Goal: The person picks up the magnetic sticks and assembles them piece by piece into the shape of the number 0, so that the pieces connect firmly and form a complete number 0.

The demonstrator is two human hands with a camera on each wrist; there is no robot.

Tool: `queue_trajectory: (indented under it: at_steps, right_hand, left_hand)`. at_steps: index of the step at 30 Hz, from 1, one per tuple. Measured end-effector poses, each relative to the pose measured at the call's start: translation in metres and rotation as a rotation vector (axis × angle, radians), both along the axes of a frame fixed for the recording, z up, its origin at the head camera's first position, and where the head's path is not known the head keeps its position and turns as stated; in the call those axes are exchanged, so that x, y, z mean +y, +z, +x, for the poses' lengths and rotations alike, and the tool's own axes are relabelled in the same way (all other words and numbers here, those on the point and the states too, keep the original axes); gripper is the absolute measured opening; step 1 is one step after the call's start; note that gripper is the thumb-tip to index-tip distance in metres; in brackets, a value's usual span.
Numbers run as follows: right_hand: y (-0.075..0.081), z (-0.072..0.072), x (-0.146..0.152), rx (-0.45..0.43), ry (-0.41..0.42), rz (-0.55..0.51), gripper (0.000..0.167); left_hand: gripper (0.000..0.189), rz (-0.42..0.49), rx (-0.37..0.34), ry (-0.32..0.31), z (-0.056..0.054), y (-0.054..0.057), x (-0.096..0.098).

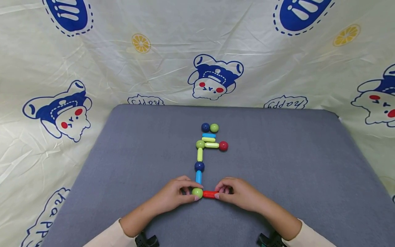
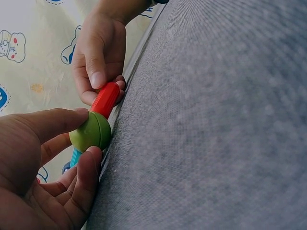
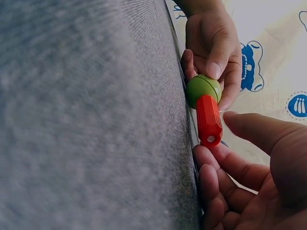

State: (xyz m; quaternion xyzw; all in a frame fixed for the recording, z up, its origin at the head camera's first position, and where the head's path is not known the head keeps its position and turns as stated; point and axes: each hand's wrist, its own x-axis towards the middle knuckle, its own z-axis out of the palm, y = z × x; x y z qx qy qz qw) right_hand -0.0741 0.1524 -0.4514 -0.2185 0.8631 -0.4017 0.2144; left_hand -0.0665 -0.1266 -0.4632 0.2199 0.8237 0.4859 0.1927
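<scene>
My left hand [image 1: 171, 195] pinches a green ball [image 1: 197, 193] at the near end of a chain of toy balls and rods. From this ball a red rod [image 1: 209, 194] points right, its inner end against the ball. My right hand [image 1: 242, 195] holds the rod's outer end between thumb and fingers; the right wrist view shows a small pale disc in that end face of the red rod [image 3: 209, 120]. A blue rod [image 1: 199, 177] runs away from the green ball to a dark blue ball [image 1: 199, 166].
Beyond it, a yellow-green rod [image 1: 200, 154] leads to another green ball [image 1: 200, 144], with a sideways rod [image 1: 212, 145] reaching a red ball [image 1: 223, 146]. Farther back lie two loose rods [image 1: 208, 135], a dark blue ball [image 1: 205, 127] and a green ball [image 1: 214, 128] on the grey table [image 1: 277, 154].
</scene>
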Motion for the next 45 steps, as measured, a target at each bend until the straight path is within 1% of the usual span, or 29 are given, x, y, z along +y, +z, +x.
queue_trajectory:
  at_steps: [6,10,14,17,20,30,33,37,45]
  right_hand:
    - [0.001,-0.001,0.0,-0.033,-0.019,-0.034,0.017]
    - [0.001,-0.003,0.001,-0.046,-0.032,-0.043,0.02]
    - [0.002,-0.008,0.004,-0.045,-0.036,-0.069,0.022]
    - [0.005,-0.015,0.006,-0.044,-0.048,-0.103,0.024]
    - [0.009,-0.024,0.007,-0.033,-0.083,-0.141,0.027]
    - [0.015,-0.058,0.007,0.078,-0.226,-0.21,0.03]
    - [0.015,-0.07,0.008,0.103,-0.262,-0.193,0.029]
    - [0.015,-0.087,0.01,0.109,-0.299,-0.165,0.029]
    - [0.013,-0.119,0.012,0.17,-0.348,-0.117,0.032]
  left_hand:
    - [0.028,-0.018,0.007,0.003,0.0,0.0,-0.001]
    - [0.028,-0.03,-0.009,0.008,0.001,0.0,-0.002]
    - [0.029,-0.026,-0.023,0.013,0.001,-0.001,-0.002]
    - [0.029,-0.025,-0.022,0.016,0.001,-0.001,-0.002]
    - [0.029,-0.029,-0.017,0.016,0.001,-0.001,-0.002]
    - [0.028,-0.023,-0.017,0.014,0.001,-0.001,-0.002]
    - [0.028,-0.02,-0.021,0.018,0.001,-0.001,-0.001]
    - [0.028,-0.015,-0.018,0.015,0.0,-0.001,-0.001]
    - [0.029,-0.027,-0.035,0.01,0.0,0.002,0.0]
